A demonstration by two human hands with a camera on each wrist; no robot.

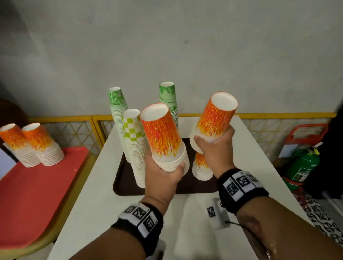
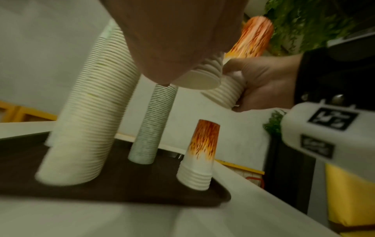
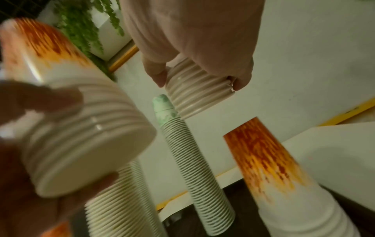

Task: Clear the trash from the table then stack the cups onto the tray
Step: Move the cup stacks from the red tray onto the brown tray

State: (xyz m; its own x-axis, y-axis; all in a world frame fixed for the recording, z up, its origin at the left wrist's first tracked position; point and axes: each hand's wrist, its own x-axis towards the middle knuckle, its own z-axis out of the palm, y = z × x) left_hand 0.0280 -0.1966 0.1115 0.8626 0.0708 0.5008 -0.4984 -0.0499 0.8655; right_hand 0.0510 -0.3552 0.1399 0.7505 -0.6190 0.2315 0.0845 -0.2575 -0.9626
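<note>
Left hand [image 1: 165, 175] and right hand [image 1: 217, 145] each grip an inverted orange cup stack [image 1: 163, 136], [image 1: 214, 121] above the brown tray [image 1: 121, 178]; lower both square, rims flat, clear of the short orange stack [image 1: 201, 167].

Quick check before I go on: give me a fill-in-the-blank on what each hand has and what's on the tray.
1. The left hand holds a stack of ____-patterned cups.
2. The right hand grips a second stack above a short orange stack standing on the ____ tray.
3. On the red tray stand ____ orange stacks.

Missing words: orange; brown; two
</note>
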